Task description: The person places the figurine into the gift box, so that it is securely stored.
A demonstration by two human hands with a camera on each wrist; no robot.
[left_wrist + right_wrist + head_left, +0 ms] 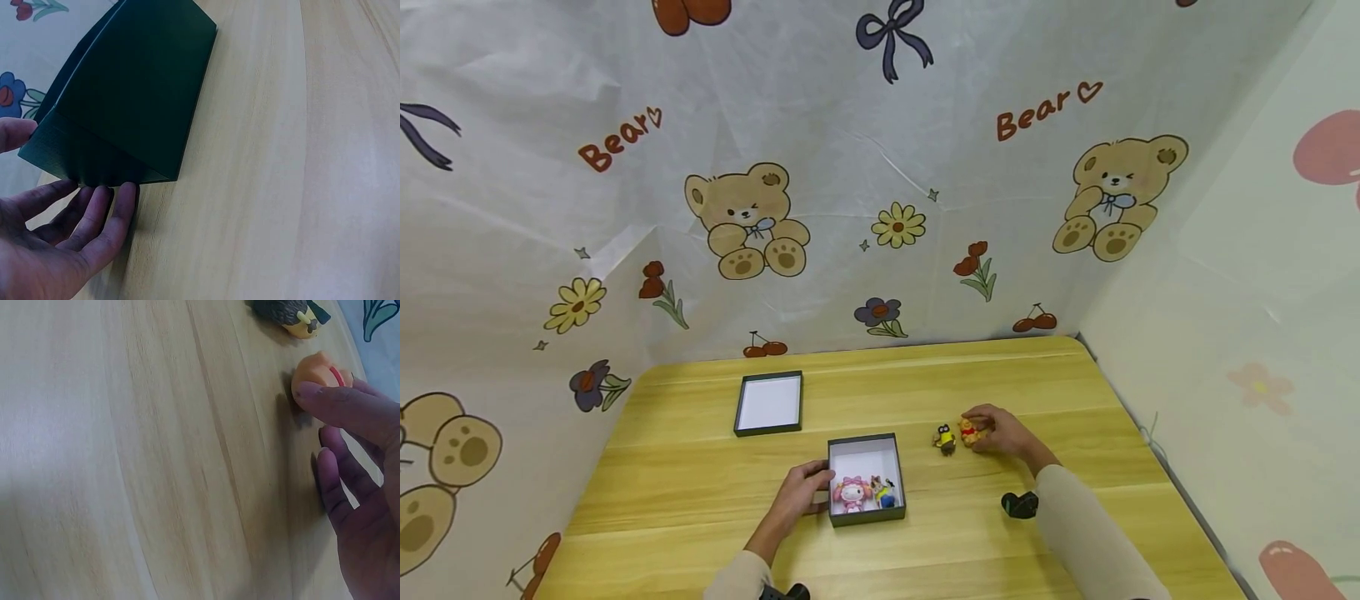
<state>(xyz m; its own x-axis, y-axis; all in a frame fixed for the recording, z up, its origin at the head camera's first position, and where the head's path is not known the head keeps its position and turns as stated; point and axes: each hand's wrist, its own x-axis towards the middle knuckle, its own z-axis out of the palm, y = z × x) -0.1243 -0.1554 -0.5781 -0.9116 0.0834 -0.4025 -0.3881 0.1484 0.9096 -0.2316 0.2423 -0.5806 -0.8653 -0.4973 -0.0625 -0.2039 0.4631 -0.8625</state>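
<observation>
Only writing I can make out is "Bear" lettering (pixel 595 158) plus little hearts, twice on the wall covering (pixel 820 125). Right hand (pixel 1006 435) has a narrow pinch on the orange figurine (pixel 967 433), which sits at the table between thumb and fingers, right beside the yellow-and-black figurine (pixel 945 437). Its red patch shows to the head cam, but I can't call its long axis. Left hand (pixel 797 492) holds the box (pixel 868 517) by its left wall, thumb up by the rim; box opening faces up, pink figurine (pixel 853 493) inside.
</observation>
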